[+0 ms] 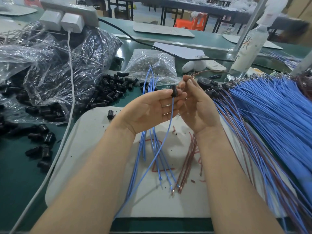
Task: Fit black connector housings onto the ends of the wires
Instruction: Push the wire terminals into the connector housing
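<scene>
Plainly, the housing (173, 91) is a small, light, hard plastic barrel, held above the bench (20, 174) between the two hands. The left hand (152, 108) lies palm up with its fingers curled round the housing, pinching it at the fingertips. A blue wire (171, 115) is already seated in it and hangs limp below the palm, so that wire gives no support. The right hand (199, 107) pinches a brown wire (195, 74) close to its end, thumb against forefinger, and the free length arcs off to the right.

I judge both wires thin, soft and springy. Held far back, the end would wobble and buckle instead of pushing home. The grip belongs just behind the metal terminal, where the wire is stiffest. The terminal itself looks easy to bend, so it should go in straight and without forcing. The smooth barrel could twist or slip, so it is best pinched across its sides with the open end left free and turned toward the incoming wire.

Spare housings (109, 92) lie heaped on the bench at the left, and a thick blue bundle (278, 107) lies at the right.
</scene>
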A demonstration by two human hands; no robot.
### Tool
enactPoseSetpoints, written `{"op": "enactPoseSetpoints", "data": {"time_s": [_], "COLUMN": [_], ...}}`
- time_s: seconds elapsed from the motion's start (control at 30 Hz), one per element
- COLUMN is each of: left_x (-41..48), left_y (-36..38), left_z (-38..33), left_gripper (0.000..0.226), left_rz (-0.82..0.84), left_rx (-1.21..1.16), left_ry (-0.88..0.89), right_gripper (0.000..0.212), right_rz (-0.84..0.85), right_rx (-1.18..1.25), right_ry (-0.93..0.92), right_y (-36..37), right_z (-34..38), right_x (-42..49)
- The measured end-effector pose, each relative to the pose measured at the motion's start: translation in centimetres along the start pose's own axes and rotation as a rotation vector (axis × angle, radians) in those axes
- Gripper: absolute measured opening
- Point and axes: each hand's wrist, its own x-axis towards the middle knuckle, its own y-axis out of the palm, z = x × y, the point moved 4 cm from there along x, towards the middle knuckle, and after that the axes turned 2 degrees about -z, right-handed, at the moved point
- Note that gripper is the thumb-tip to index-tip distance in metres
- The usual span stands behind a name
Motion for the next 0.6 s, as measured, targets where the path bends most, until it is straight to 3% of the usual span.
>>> {"op": "enactPoseSetpoints", "data": {"time_s": [0.43,0.6], "left_x": [0.11,0.16], "left_y": [0.06,-0.5], "left_z": [-0.09,-0.43], "left_gripper": [0.023,0.024], "left_rz": [-0.042,-0.099], "left_rx": [0.017,0.021], "left_ry": [0.04,0.058], "right_gripper": [0.017,0.019], "right_rz": [-0.006,-0.114], "right_rx": [-0.052,-0.09], "right_ry": [-0.008,-0.098], "right_y": [0.32,0.17], "right_z": [0.16,0.5], "right_x": [-0.02,-0.15]}}
